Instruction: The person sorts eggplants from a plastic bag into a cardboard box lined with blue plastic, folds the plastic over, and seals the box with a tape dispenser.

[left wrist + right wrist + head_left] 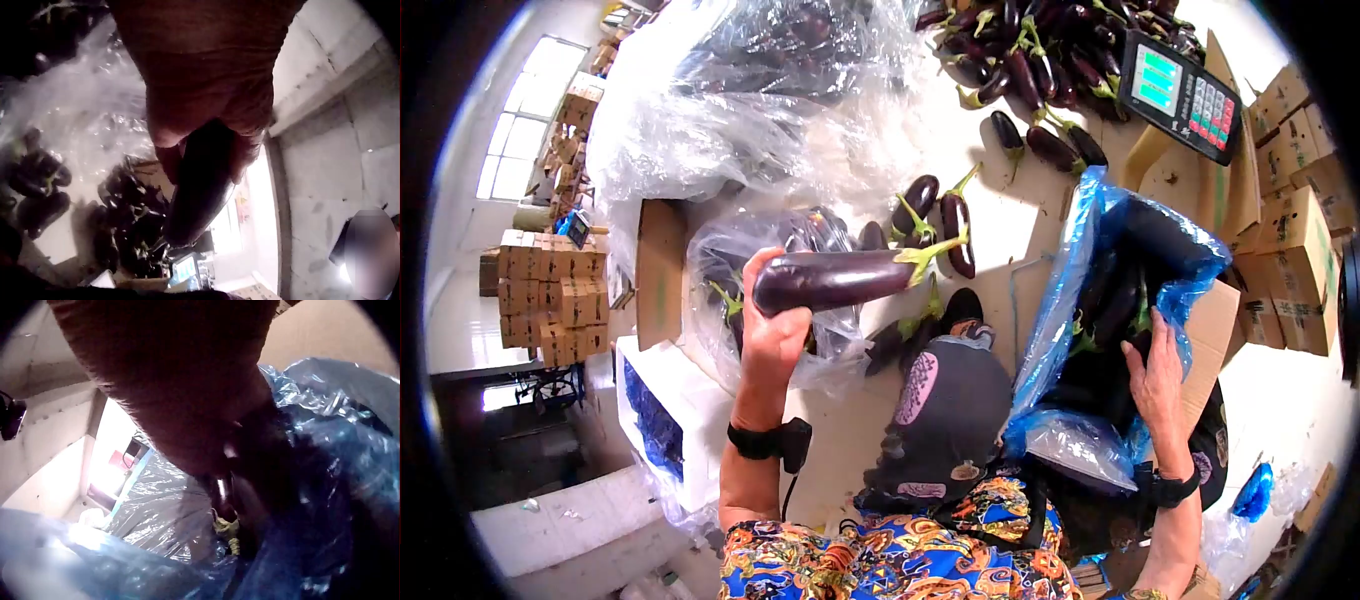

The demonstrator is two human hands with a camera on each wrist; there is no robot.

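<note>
My left hand (774, 335) grips a large dark purple eggplant (835, 281) by its rounded end, holding it level in the head view with the green stem pointing right. Thumb and fingers wrap the same eggplant (203, 181) in the left wrist view. My right hand (1158, 385) rests at the right side of a carton lined with blue plastic (1048, 325), its fingers extended over the eggplants (1116, 300) inside. In the right wrist view, a green-stemmed eggplant (224, 490) shows below that hand, whose fingertips are in shadow.
Several loose eggplants (957, 235) lie on the floor ahead, with a big pile (1040, 60) beyond. A scale display (1183, 95) stands at the upper right. Clear plastic bags (770, 130) cover the left side, near a white foam box (700, 440). Stacked cartons (1290, 260) line the right.
</note>
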